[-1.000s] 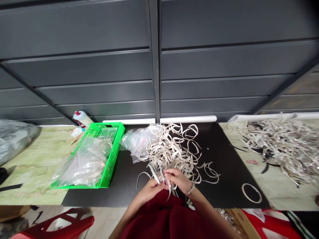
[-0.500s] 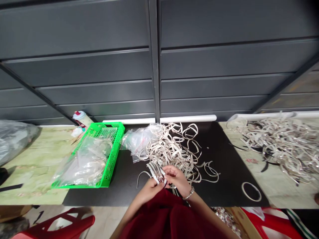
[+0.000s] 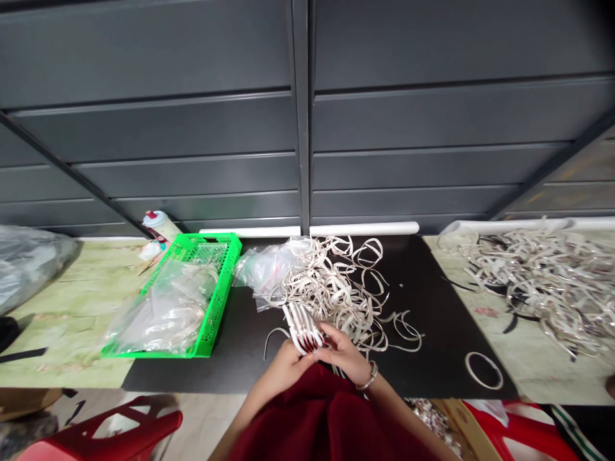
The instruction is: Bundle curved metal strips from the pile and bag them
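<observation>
A bundle of white curved bands (image 3: 303, 328) sits between my two hands, close to the front edge of the black mat (image 3: 192, 381). My left hand (image 3: 291, 363) is closed on the bundle's lower left side. The fingers of my right hand (image 3: 343, 353), which has a bracelet at the wrist, grip its right side. Just beyond the hands lies a tangled pile of similar white bands (image 3: 331, 282). One loose curved strip (image 3: 268, 339) rests left of the bundle.
A green basket (image 3: 218, 314) with plastic-bagged items stands at left, clear bags (image 3: 269, 269) beside it. A single ring (image 3: 484, 371) lies at right, before another large pile of bands (image 3: 562, 282). A bottle (image 3: 161, 225) stands behind the basket.
The bundle has turned, so its white bands now face up and look more spread. My right hand has shifted slightly down, its fingers lower on the bundle.
</observation>
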`<state>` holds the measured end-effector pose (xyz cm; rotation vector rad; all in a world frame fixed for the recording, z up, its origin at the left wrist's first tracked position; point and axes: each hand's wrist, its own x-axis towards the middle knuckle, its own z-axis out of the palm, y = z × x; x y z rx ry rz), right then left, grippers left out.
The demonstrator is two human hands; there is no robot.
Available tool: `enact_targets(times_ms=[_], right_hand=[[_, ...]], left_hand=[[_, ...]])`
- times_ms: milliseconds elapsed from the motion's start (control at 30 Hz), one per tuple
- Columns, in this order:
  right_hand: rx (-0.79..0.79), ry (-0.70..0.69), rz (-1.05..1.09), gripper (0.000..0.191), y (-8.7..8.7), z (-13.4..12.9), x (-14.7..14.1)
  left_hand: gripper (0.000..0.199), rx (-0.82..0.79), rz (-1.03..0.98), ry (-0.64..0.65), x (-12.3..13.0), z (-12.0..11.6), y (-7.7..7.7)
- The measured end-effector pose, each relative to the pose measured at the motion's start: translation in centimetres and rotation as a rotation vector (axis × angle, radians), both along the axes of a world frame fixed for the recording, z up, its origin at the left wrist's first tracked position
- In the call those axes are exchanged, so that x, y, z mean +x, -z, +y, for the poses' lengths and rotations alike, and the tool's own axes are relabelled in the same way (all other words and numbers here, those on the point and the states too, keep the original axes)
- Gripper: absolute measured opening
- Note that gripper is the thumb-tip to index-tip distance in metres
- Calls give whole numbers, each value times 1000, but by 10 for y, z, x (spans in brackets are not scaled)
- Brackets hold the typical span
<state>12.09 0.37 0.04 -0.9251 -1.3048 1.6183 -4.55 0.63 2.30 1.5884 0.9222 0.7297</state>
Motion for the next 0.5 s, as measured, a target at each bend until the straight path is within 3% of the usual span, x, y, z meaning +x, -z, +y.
enact_targets(times_ms=[67,167,333,500], right_hand=[[101,-34,-55,28,-4,0,0],[188,-15,-92,28,-11,0,-3],[138,1,2,29,-17,-4,-5],[84,-15,53,30,-14,-5,-5]], left_hand=[[23,21,16,29,0,-1,-3],[21,85,67,50,0,-2,-2],[21,143,145,61,-1,-3,2],[25,121,137,87,-3,-3,-4]])
